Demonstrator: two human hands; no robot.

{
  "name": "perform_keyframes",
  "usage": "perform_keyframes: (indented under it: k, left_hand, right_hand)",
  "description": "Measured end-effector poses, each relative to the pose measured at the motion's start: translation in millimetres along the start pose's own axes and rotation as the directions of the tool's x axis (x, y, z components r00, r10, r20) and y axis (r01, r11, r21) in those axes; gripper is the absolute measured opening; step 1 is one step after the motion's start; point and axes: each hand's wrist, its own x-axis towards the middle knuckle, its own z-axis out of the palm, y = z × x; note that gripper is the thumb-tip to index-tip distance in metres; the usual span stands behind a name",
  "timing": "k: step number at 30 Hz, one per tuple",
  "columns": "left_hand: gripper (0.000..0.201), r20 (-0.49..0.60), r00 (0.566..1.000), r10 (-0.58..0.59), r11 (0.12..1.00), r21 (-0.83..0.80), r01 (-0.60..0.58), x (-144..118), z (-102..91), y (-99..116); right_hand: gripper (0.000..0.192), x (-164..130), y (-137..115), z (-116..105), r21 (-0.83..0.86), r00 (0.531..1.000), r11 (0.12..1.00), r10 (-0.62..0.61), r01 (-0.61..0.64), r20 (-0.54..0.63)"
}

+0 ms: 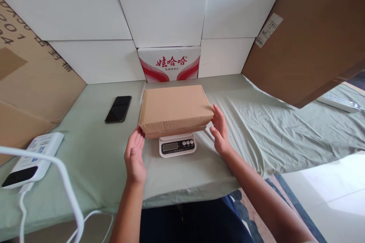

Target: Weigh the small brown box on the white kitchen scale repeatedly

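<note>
A closed brown cardboard box rests on a small white kitchen scale, covering its platform. Below the box's front edge, the scale's dark panel with a display and round buttons shows; I cannot make out a reading. My left hand is at the box's front left corner, fingers stretched out, their tips touching or just under it. Beside the front right corner is my right hand, its fingers along the side and its thumb apart from the cardboard. Both hands look loosely open; the fingertips are partly hidden by the box.
A black phone lies left of the box on the green cloth. Farther left are a white device and a white cable. A red-and-white carton stands behind; large cardboard leans in from the right.
</note>
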Motion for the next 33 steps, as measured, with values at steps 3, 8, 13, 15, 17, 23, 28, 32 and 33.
perform_keyframes:
  k: [3,8,13,15,17,23,28,32,33]
  left_hand:
    - [0.070,0.013,0.999,-0.033,0.999,0.000,0.033,-3.4,0.0,-1.3]
    - [0.067,-0.005,1.000,-0.022,0.999,-0.035,0.021,8.3,9.4,12.4]
    - [0.061,0.093,0.995,0.021,1.000,0.007,-0.022,81.6,38.1,19.7]
    - [0.058,0.092,0.995,-0.024,0.999,0.028,0.021,113.4,48.7,2.9]
    - [0.059,0.056,0.995,-0.077,0.996,0.047,0.075,135.0,54.5,-22.3]
    - [0.064,0.030,0.986,-0.161,0.984,0.077,0.159,142.9,51.5,-74.5]
    - [0.067,0.066,0.987,-0.150,0.988,0.054,0.146,142.7,48.4,-74.4]
    - [0.071,-0.033,0.993,-0.111,0.992,0.049,0.112,152.6,31.7,-70.9]
    - [0.072,-0.053,0.992,-0.110,0.993,0.045,0.113,155.3,26.9,-70.0]
  right_hand:
    - [0.068,-1.1,-0.3,0.6,0.008,1.000,1.000,0.025,-0.025,0.015]
    - [0.071,12.0,-10.6,3.5,0.108,0.998,0.993,0.047,-0.052,0.047]
    - [0.068,74.6,-14.8,16.8,0.184,0.999,0.982,0.044,-0.047,0.022]
    - [0.068,101.8,-2.3,28.0,0.182,1.000,0.983,0.026,-0.028,0.012]
    - [0.072,119.8,18.2,40.5,0.157,1.000,0.988,0.005,-0.005,-0.002]
    - [0.080,120.1,71.7,59.3,0.190,0.994,0.975,0.113,-0.112,0.005]
    - [0.082,116.6,81.6,53.3,0.188,0.990,0.973,0.140,-0.135,-0.010]
    - [0.084,115.8,91.5,45.0,0.153,0.985,0.977,0.160,-0.149,-0.061]
    - [0.085,115.2,94.2,43.2,0.159,0.981,0.974,0.178,-0.164,-0.074]
